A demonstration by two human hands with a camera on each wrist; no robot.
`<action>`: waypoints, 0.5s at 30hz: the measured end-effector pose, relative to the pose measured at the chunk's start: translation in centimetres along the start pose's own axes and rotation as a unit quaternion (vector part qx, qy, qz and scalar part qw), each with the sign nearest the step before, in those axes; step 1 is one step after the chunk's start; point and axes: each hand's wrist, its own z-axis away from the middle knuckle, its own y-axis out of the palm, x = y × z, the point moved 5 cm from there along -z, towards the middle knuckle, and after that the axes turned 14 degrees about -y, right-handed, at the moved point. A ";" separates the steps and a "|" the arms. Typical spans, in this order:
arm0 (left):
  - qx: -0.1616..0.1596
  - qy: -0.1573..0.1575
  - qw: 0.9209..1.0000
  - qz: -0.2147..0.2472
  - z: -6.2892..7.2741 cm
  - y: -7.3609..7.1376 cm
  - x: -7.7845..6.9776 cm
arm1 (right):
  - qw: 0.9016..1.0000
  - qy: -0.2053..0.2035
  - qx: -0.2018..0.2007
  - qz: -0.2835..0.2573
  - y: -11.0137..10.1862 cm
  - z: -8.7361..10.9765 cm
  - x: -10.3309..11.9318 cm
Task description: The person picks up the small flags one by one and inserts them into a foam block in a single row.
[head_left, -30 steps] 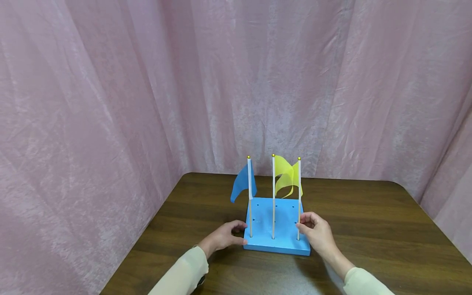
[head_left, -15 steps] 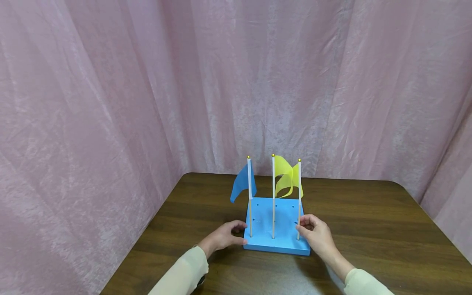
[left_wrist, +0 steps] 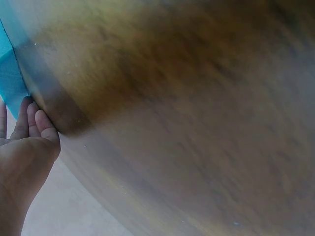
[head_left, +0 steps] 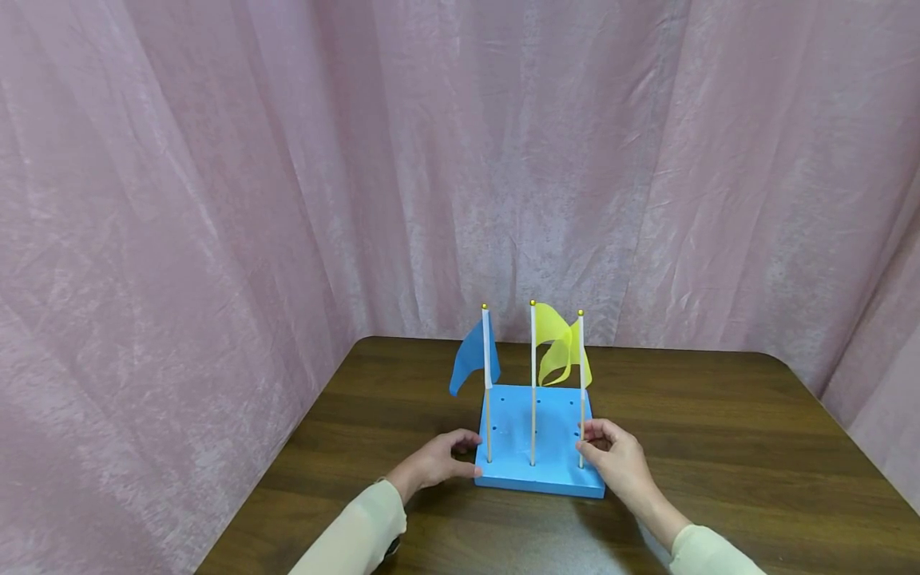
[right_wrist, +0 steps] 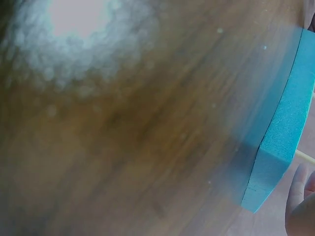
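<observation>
A flat blue foam board (head_left: 513,415) with small holes lies on the table. Along its front row stand a blue flag (head_left: 470,355) at the left, a yellow flag (head_left: 549,323) in the middle and a second yellow flag (head_left: 581,359) at the right. The right hand (head_left: 620,459) pinches the lower stick of the right yellow flag, whose foot meets the board. With thumb and fingers relaxed, the left hand (head_left: 434,461) touches the board's left edge. In the left wrist view its fingers (left_wrist: 45,125) lie near the board's side (left_wrist: 11,73).
The brown wooden table (head_left: 719,447) extends around the board on all sides. Pink curtains (head_left: 460,160) hang behind it and at both sides.
The right yellow flag has sunk slightly, and its top has tilted a little to the left. My right hand has moved down slightly with it; my left hand stays put.
</observation>
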 end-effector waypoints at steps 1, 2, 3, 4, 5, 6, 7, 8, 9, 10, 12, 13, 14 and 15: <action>0.000 -0.001 1.000 -0.001 0.0 0.0 0.0 | 1.000 0.000 0.001 0.000 0.0 0.0 0.0; 0.000 -0.001 1.000 -0.001 0.0 0.0 0.0 | 1.000 -0.002 0.001 0.000 0.0 0.0 0.0; -0.001 -0.001 1.000 -0.002 0.0 0.0 0.0 | 1.000 -0.003 0.001 0.001 0.0 0.1 0.0; -0.001 -0.001 1.000 -0.002 -0.1 0.0 -0.1 | 1.000 -0.004 0.001 0.001 -0.1 0.1 0.0; -0.002 -0.001 1.000 -0.003 0.0 0.0 -0.1 | 1.000 -0.005 0.001 0.001 -0.1 0.1 0.0; -0.002 0.000 1.000 -0.004 0.0 0.0 0.0 | 1.000 -0.007 0.000 0.002 -0.1 0.1 0.1; -0.003 0.001 1.000 -0.005 0.0 0.0 0.0 | 1.000 -0.009 -0.001 0.003 -0.2 0.2 0.1; -0.003 0.002 1.000 -0.006 0.0 0.0 -0.1 | 1.000 -0.010 -0.003 0.001 -0.2 0.2 0.1; -0.004 0.002 1.000 -0.006 0.0 0.1 0.0 | 1.000 -0.012 -0.005 -0.001 -0.3 0.2 0.1; -0.004 0.002 1.000 -0.007 0.0 0.1 0.0 | 1.000 -0.013 -0.005 -0.003 -0.4 0.2 0.1; -0.006 0.002 1.000 -0.011 0.1 0.1 0.0 | 1.000 -0.019 -0.003 -0.004 -0.8 0.3 0.2; -0.006 0.002 1.000 -0.012 0.1 0.0 0.0 | 1.000 -0.019 -0.002 -0.003 -1.1 0.3 0.2; -0.007 0.002 1.000 -0.015 0.1 0.0 -0.1 | 1.000 -0.019 0.001 -0.002 -1.4 0.4 0.2; -0.007 0.002 1.000 -0.017 0.2 -0.1 -0.1 | 1.000 -0.019 0.004 0.002 -1.7 0.4 0.2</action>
